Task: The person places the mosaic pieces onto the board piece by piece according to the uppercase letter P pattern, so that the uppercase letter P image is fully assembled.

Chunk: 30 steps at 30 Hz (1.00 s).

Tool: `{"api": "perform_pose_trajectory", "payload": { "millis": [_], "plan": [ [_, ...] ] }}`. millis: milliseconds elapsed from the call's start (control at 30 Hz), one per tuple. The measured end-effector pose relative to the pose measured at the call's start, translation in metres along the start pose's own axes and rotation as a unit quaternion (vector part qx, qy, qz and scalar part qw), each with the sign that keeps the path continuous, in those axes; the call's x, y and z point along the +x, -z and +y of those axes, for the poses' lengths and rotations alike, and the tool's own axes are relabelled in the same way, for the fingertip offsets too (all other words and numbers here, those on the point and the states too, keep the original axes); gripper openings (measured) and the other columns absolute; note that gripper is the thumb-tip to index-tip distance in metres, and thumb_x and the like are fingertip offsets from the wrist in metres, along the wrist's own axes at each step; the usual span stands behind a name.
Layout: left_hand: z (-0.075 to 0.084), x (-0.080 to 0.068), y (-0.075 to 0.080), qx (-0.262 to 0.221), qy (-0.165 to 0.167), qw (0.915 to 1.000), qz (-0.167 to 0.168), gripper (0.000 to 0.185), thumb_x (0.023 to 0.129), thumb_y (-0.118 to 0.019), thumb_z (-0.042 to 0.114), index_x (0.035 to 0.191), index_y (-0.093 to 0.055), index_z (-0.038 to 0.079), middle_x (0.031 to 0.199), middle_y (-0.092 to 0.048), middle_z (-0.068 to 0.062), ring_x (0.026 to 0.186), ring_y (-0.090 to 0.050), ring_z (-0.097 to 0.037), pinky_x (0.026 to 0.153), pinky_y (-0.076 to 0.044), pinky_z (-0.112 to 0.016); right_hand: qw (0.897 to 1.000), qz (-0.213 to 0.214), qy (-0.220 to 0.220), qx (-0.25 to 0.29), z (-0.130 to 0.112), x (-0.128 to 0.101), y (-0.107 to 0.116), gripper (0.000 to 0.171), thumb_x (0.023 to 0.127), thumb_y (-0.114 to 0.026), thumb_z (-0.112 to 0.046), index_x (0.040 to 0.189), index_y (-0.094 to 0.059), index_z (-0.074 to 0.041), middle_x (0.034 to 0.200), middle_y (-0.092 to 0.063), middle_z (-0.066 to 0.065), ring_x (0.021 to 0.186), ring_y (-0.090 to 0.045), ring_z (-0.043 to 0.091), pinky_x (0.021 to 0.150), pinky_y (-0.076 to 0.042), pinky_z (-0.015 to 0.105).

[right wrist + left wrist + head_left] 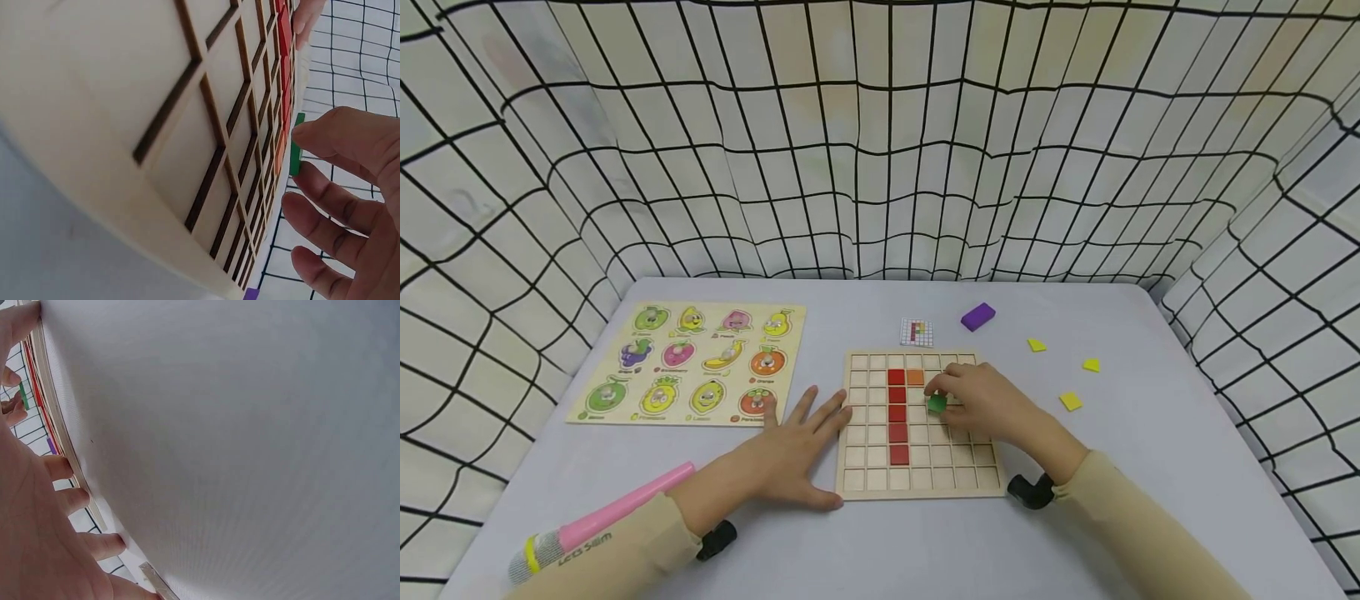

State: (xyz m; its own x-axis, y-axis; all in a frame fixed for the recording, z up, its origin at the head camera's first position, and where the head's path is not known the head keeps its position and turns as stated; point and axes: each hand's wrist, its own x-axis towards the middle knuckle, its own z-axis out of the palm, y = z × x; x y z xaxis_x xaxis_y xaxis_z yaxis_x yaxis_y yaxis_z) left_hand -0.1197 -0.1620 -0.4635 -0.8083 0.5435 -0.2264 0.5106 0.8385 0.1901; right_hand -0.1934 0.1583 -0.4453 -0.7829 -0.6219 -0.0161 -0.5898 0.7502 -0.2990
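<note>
A wooden grid board (921,495) lies in front of me, with several red square tiles (898,413) in one column and an orange tile (915,377) beside the top red one. My right hand (988,406) pinches a green square tile (937,404) just over the board, right of the red column. In the right wrist view the green tile (297,145) sits between thumb and forefinger. The other fingers are loosely bent. My left hand (790,457) rests spread at the board's left edge, its fingertips and thumb touching or close to the rim.
Behind the board lie a small pattern card (917,332) and a purple block (978,317). Several yellow pieces (1071,402) are scattered to the right. A fruit puzzle board (685,333) lies at left, a pink tube (625,504) near my left forearm. White, black-lined walls (880,179) enclose the table.
</note>
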Motion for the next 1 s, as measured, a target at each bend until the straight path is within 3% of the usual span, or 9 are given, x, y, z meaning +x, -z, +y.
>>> {"api": "perform_pose_trajectory", "payload": {
  "millis": [433, 1000],
  "plan": [
    [0.001, 0.001, -0.002, 0.004, 0.002, 1.0, -0.002, 0.118, 0.074, -0.071, 0.077, 0.165, -0.027, 0.016, 0.175, -0.013, -0.005, 0.158, -0.008, -0.049, 0.1, -0.009, -0.093, 0.999, -0.016, 0.028, -0.025, -0.014, 0.015, -0.004, 0.027, 0.091, -0.077, -0.02, 0.117, -0.074, -0.026, 0.103, -0.071, -0.01, 0.096, -0.064, 0.011, 0.089, -0.048, 0.038],
    [-0.001, 0.0, -0.003, 0.001, 0.001, 1.0, 0.0, 0.118, 0.074, -0.071, 0.078, 0.165, -0.026, 0.017, 0.175, -0.013, -0.005, 0.158, -0.008, -0.048, 0.1, -0.008, -0.093, 0.999, -0.045, 0.007, 0.001, -0.022, 0.02, -0.01, 0.03, 0.09, -0.077, -0.016, 0.119, -0.075, -0.025, 0.099, -0.073, -0.014, 0.093, -0.063, 0.007, 0.099, -0.046, 0.042]
  ]
}}
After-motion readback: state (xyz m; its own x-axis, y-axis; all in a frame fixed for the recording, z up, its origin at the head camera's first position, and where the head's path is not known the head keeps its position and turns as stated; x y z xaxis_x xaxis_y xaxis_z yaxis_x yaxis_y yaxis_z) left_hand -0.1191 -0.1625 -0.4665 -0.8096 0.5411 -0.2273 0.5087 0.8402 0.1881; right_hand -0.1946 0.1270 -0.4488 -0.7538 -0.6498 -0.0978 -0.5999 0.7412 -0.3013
